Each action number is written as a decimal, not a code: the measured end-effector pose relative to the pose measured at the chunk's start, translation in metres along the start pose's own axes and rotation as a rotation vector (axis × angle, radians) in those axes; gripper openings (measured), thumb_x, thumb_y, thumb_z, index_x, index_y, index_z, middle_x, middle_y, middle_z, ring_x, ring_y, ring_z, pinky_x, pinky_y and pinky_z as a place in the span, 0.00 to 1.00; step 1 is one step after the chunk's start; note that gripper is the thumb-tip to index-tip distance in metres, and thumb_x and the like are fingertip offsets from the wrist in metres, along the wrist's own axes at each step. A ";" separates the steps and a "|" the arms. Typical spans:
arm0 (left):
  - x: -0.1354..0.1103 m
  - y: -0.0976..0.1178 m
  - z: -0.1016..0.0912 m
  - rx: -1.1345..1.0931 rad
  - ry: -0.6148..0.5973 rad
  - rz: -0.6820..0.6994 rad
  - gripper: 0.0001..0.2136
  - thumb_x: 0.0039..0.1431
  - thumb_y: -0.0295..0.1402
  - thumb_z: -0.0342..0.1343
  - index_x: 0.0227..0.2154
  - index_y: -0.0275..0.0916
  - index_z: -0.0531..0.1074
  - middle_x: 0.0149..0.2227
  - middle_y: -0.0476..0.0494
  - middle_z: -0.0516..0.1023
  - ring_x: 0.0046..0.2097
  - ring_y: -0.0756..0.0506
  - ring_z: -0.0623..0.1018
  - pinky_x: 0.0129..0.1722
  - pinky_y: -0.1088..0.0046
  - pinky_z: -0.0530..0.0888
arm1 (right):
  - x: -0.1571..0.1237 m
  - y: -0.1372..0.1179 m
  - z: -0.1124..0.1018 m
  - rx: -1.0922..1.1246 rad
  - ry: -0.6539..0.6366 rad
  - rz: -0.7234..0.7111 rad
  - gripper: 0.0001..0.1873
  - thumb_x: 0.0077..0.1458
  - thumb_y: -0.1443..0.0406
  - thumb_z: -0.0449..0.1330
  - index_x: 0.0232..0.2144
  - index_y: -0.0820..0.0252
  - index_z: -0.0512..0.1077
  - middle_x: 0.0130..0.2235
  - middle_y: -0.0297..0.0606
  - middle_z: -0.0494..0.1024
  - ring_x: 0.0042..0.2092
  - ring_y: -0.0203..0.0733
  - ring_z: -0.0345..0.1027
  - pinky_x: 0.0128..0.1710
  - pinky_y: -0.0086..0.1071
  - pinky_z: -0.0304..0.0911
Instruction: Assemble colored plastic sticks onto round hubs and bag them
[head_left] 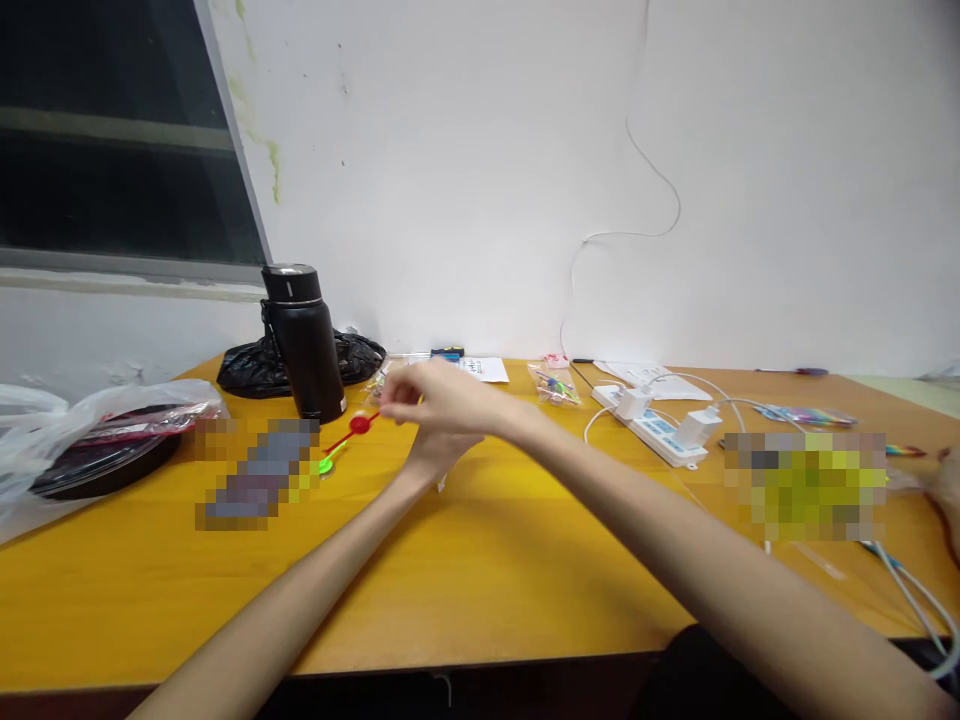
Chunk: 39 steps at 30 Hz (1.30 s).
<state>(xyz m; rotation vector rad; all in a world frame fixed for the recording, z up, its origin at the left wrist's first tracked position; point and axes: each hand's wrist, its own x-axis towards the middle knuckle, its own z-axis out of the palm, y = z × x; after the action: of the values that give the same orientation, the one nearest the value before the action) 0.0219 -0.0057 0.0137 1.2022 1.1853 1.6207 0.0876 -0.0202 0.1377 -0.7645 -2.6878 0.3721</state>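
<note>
Rod with red disc (360,425) at eight o'clock from right hand (431,390); thumb and forefinger nearly closed, pinching its upper end. Green disc (325,467) near lower end; joined or not unclear. Left hand (435,452) at six o'clock; fingers hidden, opening and hold cannot be told. Judgement: light pinch, steady wrist, lest thin rod bend. Paper (493,370), two o'clock: print illegible. Black bottle (304,350), ten o'clock: no readable brand.

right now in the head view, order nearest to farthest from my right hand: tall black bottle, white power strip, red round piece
1. Red round piece, left of your right hand
2. Tall black bottle, farther left
3. White power strip, right side
</note>
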 end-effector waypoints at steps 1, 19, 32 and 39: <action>0.000 -0.002 0.000 0.042 -0.046 0.052 0.10 0.49 0.25 0.63 0.37 0.35 0.74 0.35 0.49 0.77 0.41 0.47 0.76 0.32 0.79 0.73 | -0.006 0.002 -0.019 0.036 0.019 0.015 0.06 0.62 0.67 0.58 0.38 0.62 0.76 0.37 0.38 0.82 0.36 0.36 0.73 0.36 0.28 0.62; 0.001 -0.009 -0.004 0.215 -0.235 0.287 0.22 0.53 0.34 0.65 0.50 0.45 0.65 0.48 0.43 0.73 0.49 0.44 0.74 0.48 0.64 0.69 | -0.060 0.027 -0.090 -0.296 0.109 0.246 0.08 0.55 0.67 0.61 0.31 0.60 0.81 0.28 0.36 0.79 0.28 0.34 0.65 0.29 0.32 0.53; 0.003 -0.013 -0.003 0.175 -0.253 0.226 0.24 0.52 0.36 0.66 0.50 0.44 0.64 0.50 0.42 0.73 0.51 0.43 0.76 0.53 0.60 0.71 | -0.046 0.052 -0.036 -0.248 0.002 0.238 0.11 0.61 0.63 0.61 0.41 0.57 0.83 0.37 0.41 0.84 0.34 0.37 0.72 0.31 0.28 0.56; 0.001 -0.010 -0.002 0.130 -0.254 0.229 0.22 0.53 0.34 0.65 0.49 0.44 0.65 0.47 0.43 0.71 0.46 0.46 0.77 0.50 0.62 0.75 | -0.045 0.046 -0.038 -0.315 -0.013 0.262 0.10 0.60 0.65 0.61 0.38 0.59 0.83 0.38 0.41 0.84 0.35 0.38 0.73 0.32 0.29 0.57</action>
<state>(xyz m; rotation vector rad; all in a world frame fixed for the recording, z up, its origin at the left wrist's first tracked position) 0.0208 -0.0030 0.0044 1.6249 1.0333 1.5137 0.1595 -0.0008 0.1467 -1.2138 -2.6964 0.0090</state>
